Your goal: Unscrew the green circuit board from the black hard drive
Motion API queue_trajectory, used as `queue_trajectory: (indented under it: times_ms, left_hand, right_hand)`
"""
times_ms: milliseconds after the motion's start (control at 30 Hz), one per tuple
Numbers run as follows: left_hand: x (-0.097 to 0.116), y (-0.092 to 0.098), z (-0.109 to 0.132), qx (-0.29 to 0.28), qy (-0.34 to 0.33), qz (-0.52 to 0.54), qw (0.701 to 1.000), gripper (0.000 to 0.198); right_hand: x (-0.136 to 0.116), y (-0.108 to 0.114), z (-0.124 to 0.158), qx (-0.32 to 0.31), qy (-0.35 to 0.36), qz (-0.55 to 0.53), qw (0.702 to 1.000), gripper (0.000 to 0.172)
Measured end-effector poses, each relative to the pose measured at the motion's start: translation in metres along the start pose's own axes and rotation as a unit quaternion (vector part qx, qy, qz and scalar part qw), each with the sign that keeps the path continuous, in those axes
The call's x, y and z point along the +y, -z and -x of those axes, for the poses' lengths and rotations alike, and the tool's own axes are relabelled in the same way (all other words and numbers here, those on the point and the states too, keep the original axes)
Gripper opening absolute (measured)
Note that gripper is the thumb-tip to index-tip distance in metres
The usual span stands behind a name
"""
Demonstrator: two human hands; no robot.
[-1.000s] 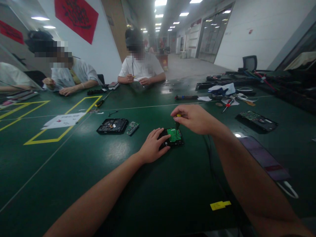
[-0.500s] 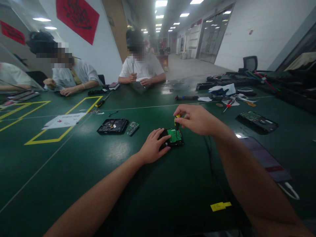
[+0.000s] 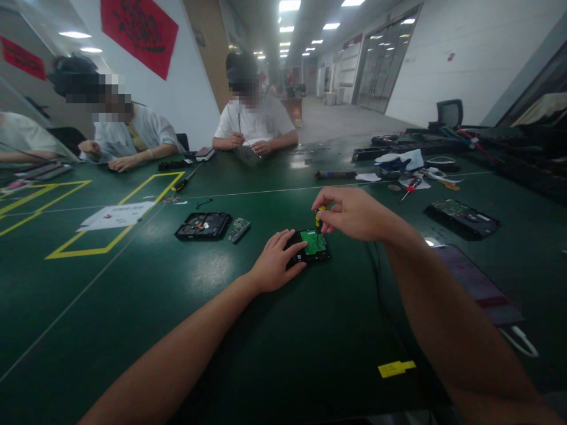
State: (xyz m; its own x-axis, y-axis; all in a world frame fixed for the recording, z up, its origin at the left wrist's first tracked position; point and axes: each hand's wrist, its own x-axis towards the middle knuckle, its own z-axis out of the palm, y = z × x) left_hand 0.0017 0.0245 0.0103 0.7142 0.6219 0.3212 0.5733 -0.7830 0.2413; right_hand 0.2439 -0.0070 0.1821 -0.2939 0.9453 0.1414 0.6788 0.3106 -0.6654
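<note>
A black hard drive [image 3: 301,257] with a green circuit board [image 3: 317,243] on top lies flat on the table. My left hand [image 3: 277,262] rests over its left end, fingers across the top and thumb along the near edge, holding it. Above the board, my right hand [image 3: 341,213] grips a small yellow-and-black screwdriver [image 3: 319,219] between thumb and fingers. The screwdriver stands nearly upright, its shaft down at the board; whether the tip sits in a screw is too small to tell.
On the green table [image 3: 266,354], another drive [image 3: 204,226] and a loose circuit board [image 3: 240,231] lie left. A further drive [image 3: 462,218], a phone [image 3: 473,283] with a white cable and a red screwdriver [image 3: 413,186] lie right. Across the table sit several people.
My right hand has shifted its fingers slightly on the screwdriver handle, which has tilted a little to the right. My left hand and the hard drive stay in place.
</note>
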Motion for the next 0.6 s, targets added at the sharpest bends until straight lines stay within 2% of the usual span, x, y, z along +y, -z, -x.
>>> queue_trajectory:
  times_ms: [600]
  left_hand:
    - [0.0002,0.0011,-0.0001,-0.002,-0.003,-0.004,1.000,0.057]
  right_hand:
    - [0.0055,0.0010,-0.0032,0.026,0.067,0.116,0.991,0.015]
